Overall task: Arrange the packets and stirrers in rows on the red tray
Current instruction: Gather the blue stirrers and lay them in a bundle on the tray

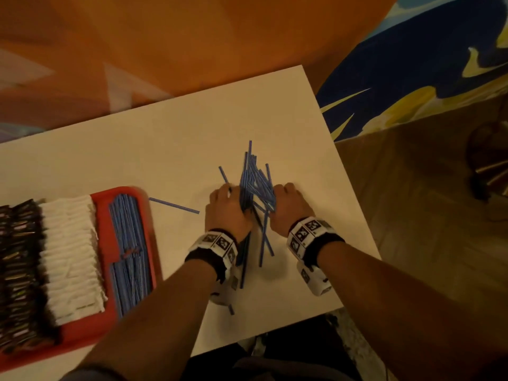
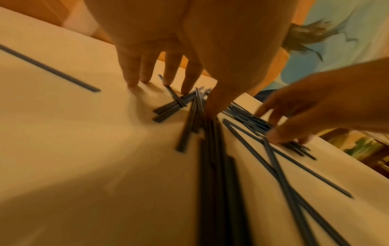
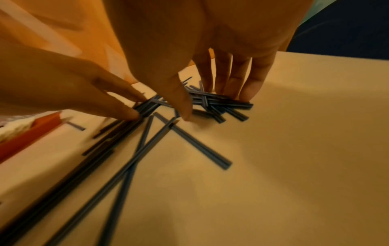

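Observation:
A loose pile of blue stirrers (image 1: 254, 185) lies crossed on the white table (image 1: 165, 147). My left hand (image 1: 229, 204) presses against its left side and my right hand (image 1: 288, 202) against its right side. In the wrist views the fingers (image 2: 168, 78) of the left hand and the fingers (image 3: 238, 83) of the right hand are straight, tips down on stirrers and table. To the left lies the red tray (image 1: 115, 192), with rows of dark packets (image 1: 19, 270), white packets (image 1: 71, 251) and stirrers (image 1: 129, 243).
One stray stirrer (image 1: 174, 205) lies between the tray and my left hand. A short piece (image 1: 231, 309) shows near the table's front edge, under my left wrist. The table's right edge runs close beside my right hand.

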Tool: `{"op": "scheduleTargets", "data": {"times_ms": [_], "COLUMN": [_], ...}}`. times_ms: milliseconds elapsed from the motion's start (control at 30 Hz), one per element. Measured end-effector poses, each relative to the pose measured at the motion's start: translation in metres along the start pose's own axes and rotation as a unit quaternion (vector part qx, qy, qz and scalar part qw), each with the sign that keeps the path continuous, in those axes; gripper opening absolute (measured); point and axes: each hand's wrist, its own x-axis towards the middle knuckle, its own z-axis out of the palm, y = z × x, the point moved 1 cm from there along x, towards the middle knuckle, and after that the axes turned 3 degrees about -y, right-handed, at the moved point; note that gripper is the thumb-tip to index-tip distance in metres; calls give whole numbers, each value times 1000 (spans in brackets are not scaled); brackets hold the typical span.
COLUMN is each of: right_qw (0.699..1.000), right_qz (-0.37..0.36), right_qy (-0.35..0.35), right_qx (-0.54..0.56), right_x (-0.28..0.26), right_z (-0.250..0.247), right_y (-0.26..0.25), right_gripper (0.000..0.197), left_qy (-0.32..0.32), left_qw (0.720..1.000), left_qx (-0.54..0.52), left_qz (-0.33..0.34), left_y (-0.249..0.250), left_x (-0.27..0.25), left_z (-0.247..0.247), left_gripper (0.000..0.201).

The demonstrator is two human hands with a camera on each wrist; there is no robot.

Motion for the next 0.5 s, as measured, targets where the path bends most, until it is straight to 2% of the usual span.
{"op": "scheduleTargets", "data": {"times_ms": [67,167,267,333,433,500], "right_qw": [999,990,979,977,969,970], "right_qz": [-4,22,15,33,78,80], "right_qy": [-10,-31,-68,-62,-25,-27], "right_qx": [47,139,189,203,234,227], "right_x": [-5,-7,-4,-2,1,0], "right_z": [2,1,6,5,-5,-11], "right_y": [-2,-6,-13,-12,1,6], "right_gripper": [58,60,49,40,37,35], "left_qy": [19,13,-10,-15,-17,-24], "left_qw": [999,994,991,988,984,979], "left_qx": [-39,-54,-75,-91,-94,-105], "left_qz": [-31,-99,-114,-121,-151,-171], "left_y": [2,2,11,21,36,46], "left_x": [-5,-8,-5,-1,6,12], "left_z": [-2,-2,2,3,1,-2], "left_gripper": [68,89,97,94,82,72]}}
